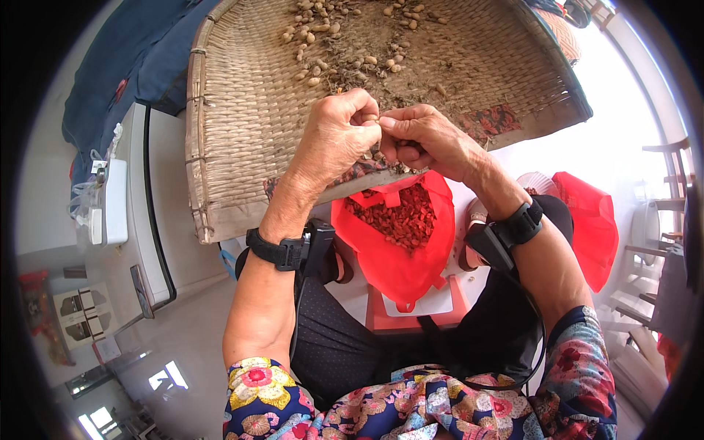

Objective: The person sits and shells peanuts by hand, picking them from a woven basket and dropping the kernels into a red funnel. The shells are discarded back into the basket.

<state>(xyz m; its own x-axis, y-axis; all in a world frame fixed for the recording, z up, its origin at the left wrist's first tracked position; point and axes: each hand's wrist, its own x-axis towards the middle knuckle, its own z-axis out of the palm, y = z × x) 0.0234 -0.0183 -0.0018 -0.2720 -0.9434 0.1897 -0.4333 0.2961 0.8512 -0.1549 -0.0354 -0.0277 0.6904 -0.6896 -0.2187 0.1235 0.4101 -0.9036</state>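
Observation:
My left hand (342, 126) and my right hand (432, 135) meet over the near edge of a woven winnowing basket (247, 121). Between their thumbs and fingertips is a small pale piece, apparently a peanut (376, 120), mostly covered by the fingers. The other fingers of my right hand curl inward, and whatever lies in that palm is hard to make out. Unshelled peanuts (313, 37) lie scattered with dirt and dry bits farther back in the basket. Below my hands, a red fabric bag (379, 258) gapes, holding many small pieces (404, 217) that look reddish, either shells or kernels.
Under the bag is a red stool (379, 316) with a pale top. Another red bag (591, 231) is beside my right knee. A white cabinet-like appliance (165, 203) stands at left, carrying a white box (115, 201). Wooden chairs (668, 206) line the right side.

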